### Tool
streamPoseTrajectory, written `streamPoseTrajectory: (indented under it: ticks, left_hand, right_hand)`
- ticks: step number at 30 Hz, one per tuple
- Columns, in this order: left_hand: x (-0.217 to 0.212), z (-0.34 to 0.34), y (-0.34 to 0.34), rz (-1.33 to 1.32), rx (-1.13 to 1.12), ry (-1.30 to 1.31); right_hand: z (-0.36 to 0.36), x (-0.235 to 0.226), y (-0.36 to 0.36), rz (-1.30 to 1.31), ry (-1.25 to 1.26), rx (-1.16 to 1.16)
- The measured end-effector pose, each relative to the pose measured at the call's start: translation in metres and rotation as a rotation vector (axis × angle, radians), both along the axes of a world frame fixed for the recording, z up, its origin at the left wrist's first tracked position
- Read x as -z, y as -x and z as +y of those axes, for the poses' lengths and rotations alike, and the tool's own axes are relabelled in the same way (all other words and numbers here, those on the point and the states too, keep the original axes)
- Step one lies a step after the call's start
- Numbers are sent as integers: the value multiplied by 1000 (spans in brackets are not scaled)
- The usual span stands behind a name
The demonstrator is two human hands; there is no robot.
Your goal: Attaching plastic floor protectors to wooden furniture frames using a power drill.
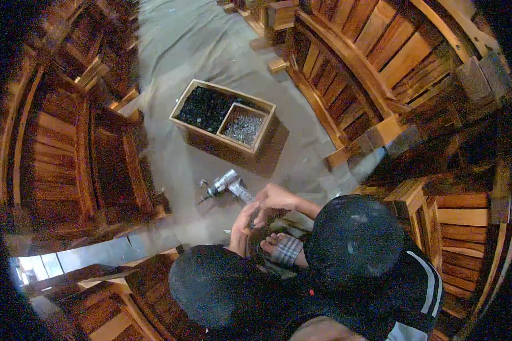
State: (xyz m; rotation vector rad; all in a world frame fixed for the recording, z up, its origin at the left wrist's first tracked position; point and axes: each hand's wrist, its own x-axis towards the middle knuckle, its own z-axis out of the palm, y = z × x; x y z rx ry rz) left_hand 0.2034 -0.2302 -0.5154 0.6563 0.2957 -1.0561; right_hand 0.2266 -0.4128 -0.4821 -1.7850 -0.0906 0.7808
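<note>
Just beyond my knees, my left hand (244, 225) and my right hand (277, 199) meet, fingers curled and closed against each other. Something small and dark may be between the fingertips, but I cannot make out what it is. A silver pistol-shaped drill (231, 183) lies on the floor beyond my hands, its dark bit pointing left and its handle end close to my fingers. Farther off stands a wooden box (213, 135). Small black pieces (202, 108) fill its larger part, and a smaller inner compartment holds many small silver pieces of hardware (243, 127).
My dark-clad knees (355, 241) frame the near view, with a foot in a plaid-strapped sandal (289, 250) between them. Slatted brown wooden furniture (51, 153) stands at the left, with more wooden furniture (381, 57) at the right. A wrinkled grey sheet (193, 37) covers the floor.
</note>
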Motion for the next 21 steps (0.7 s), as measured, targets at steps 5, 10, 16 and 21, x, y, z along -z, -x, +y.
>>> streamPoseTrajectory:
  ticks: [5,10,16,21]
  left_hand:
    - [8,7,0,-76,-19,56]
    - [-1,16,2,-46,-118,93]
    - [-8,12,-4,-57,-34,82]
    - [8,16,2,4,-4,35]
  right_hand:
    - [9,4,-2,-143,160,-55]
    - [17,0,-8,-282,198,-117]
    - [13,10,-16,-238,122,-191]
    - [18,3,-19,-235,153,-291]
